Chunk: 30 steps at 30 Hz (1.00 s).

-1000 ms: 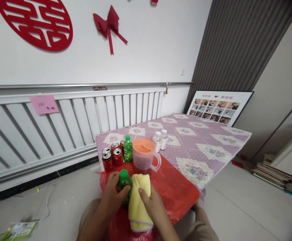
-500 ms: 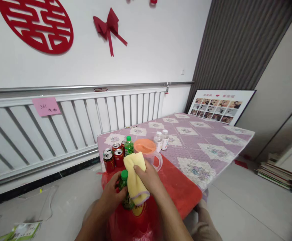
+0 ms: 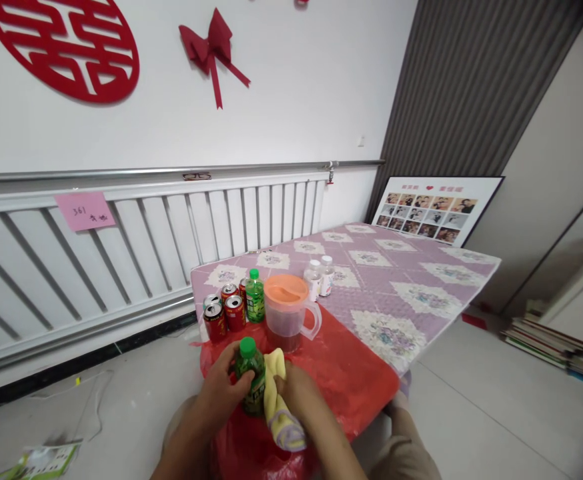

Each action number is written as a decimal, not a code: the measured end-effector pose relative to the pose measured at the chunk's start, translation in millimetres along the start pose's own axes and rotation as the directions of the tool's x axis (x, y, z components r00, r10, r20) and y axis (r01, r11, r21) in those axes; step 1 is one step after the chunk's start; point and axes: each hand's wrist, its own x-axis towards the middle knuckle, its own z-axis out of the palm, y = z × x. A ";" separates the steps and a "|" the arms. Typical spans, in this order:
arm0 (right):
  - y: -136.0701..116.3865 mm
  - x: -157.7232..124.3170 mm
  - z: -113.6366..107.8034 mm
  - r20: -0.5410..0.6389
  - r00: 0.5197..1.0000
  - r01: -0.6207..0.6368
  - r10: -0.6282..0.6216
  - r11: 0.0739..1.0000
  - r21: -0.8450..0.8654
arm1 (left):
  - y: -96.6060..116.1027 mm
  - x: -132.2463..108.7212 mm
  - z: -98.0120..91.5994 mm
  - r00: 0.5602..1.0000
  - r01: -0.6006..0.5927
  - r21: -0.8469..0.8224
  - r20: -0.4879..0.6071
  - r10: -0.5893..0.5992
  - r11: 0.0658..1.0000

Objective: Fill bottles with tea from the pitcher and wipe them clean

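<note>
My left hand (image 3: 224, 383) is closed around a green drink bottle (image 3: 254, 390) with a green cap, held upright over the red plastic sheet (image 3: 346, 367). In my right hand (image 3: 299, 393) is a bunched yellow cloth (image 3: 274, 393) with a purple edge, pressed against or close beside the bottle's right side. Just beyond stands a clear plastic pitcher (image 3: 284, 323) with an orange lid and a handle on its right. A second green bottle (image 3: 255, 300) is left of the pitcher, with several red drink cans (image 3: 215, 323) grouped beside it.
Two small white-capped bottles (image 3: 326, 277) stand behind the pitcher on the purple floral tablecloth (image 3: 371, 320). A white radiator (image 3: 161, 230) runs along the wall behind. A photo board (image 3: 436, 208) leans at the far right. Stacked books (image 3: 536, 343) lie on the floor at right.
My right hand has moved down with the yellow cloth, which now lies lower along the bottle's side and is more bunched. The pitcher's body has come into view. My left hand keeps hold of the bottle.
</note>
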 end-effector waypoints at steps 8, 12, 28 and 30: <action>-47.0 -12.2 -33.8 -0.019 0.990 0.140 -0.140 0.964 0.228 | 0.4 -0.5 0.1 1.000 -0.019 -0.009 -0.006 0.019 1.000; -72.1 -19.5 -45.4 -0.063 0.987 0.161 -0.149 0.924 0.348 | 7.2 -0.4 0.6 1.000 -0.024 -0.011 0.018 0.024 1.000; -1.1 -31.0 -0.5 0.106 0.993 -0.042 0.051 0.996 -0.081 | 15.6 11.0 -20.2 0.973 -0.003 -0.046 0.230 0.013 0.999; -0.5 -31.1 -4.9 0.094 0.995 -0.037 0.044 0.997 -0.071 | 22.8 14.0 -25.0 0.956 0.007 -0.048 0.295 0.008 0.999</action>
